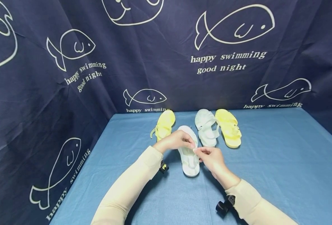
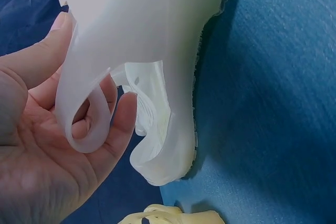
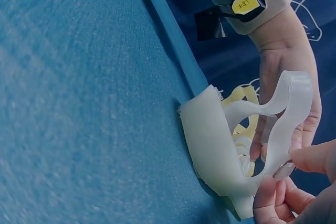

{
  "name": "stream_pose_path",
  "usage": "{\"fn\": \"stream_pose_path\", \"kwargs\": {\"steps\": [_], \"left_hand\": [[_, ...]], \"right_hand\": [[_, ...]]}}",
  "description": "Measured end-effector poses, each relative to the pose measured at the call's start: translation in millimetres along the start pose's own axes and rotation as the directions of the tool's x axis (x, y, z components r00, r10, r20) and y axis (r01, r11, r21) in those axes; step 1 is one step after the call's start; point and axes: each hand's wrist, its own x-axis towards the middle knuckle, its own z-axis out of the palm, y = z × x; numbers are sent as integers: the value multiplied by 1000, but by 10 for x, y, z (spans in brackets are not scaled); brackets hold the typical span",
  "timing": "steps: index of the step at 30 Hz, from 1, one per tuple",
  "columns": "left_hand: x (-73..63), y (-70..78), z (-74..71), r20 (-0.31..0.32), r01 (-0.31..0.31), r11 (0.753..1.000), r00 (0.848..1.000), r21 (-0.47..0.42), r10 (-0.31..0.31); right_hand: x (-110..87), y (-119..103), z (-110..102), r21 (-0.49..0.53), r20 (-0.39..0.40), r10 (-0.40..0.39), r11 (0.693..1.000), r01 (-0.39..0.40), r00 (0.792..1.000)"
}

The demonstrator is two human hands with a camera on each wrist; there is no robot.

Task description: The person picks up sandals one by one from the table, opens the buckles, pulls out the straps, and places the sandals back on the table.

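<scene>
A whitish translucent sandal [image 1: 190, 170] lies sole down on the blue cloth, its heel toward me. My left hand [image 1: 182, 139] reaches over it from the left. In the left wrist view, the left thumb and fingers hold the looped sandal strap [image 2: 86, 142]. From the right, my right hand [image 1: 211, 158] meets the left fingertips above the sandal. The right wrist view shows the right thumb and finger pinching a small shiny buckle [image 3: 284, 169] at the strap's side. The left fingers reach behind the strap there.
A second whitish sandal [image 1: 208, 140] lies just right of the worked one, beside a yellow sandal [image 1: 232, 140]. Another yellow sandal [image 1: 167, 118] lies at the left, partly behind my left hand. Dark blue printed fabric [image 1: 160, 56] hangs behind the blue cloth [image 1: 281, 175].
</scene>
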Motion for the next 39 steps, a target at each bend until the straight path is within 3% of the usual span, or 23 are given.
{"fn": "stream_pose_path", "kwargs": {"steps": [15,32,39], "left_hand": [[-5,47,20,-17,6,1000,1000,16,-6],[29,-70,5,-36,-23,1000,999,-16,23],[1,-82,0,-48,0,1000,999,-12,0]], "right_hand": [[0,11,-5,-10,-13,-22,1000,22,1000],[0,34,-24,29,-9,-18,999,18,1000],[-16,36,2,30,-22,-16,999,17,1000]]}}
